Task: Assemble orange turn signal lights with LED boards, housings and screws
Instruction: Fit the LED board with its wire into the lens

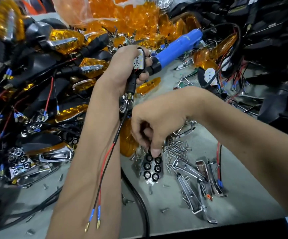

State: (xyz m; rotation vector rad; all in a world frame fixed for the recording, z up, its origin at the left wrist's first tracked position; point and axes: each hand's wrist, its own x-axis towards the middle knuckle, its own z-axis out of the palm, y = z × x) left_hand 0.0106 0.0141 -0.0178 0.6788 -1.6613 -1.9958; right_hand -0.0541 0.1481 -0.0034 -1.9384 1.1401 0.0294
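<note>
Red and black wires (105, 163) trail from a black housing with its LED board (138, 62), clenched in the left hand (126, 66) above the screws (174, 149); right hand (155, 130) fingertips pinch a chrome reflector strip (152, 167) beside those screws on the worktop (174, 213).

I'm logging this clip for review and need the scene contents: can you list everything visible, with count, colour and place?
LED board: one, white, seated in a black housing held in the left hand.
Lead wires: two, red and black with blue sleeves and brass tips, trailing from the housing over the left forearm.
Electric screwdriver: one, blue with black nose, lying behind the left hand.
Reflector strip: one, chrome with black hexagonal cells, under the right hand.
Screws: many, silver, scattered beside the strip.
Chrome trims: several, silver, at lower right.
Orange lenses: many, heaped in a clear bag at the top.
Finished lights: many, orange and black, piled at left.
Left hand: grips the housing.
Right hand: fingertips on the strip's top end.
</note>
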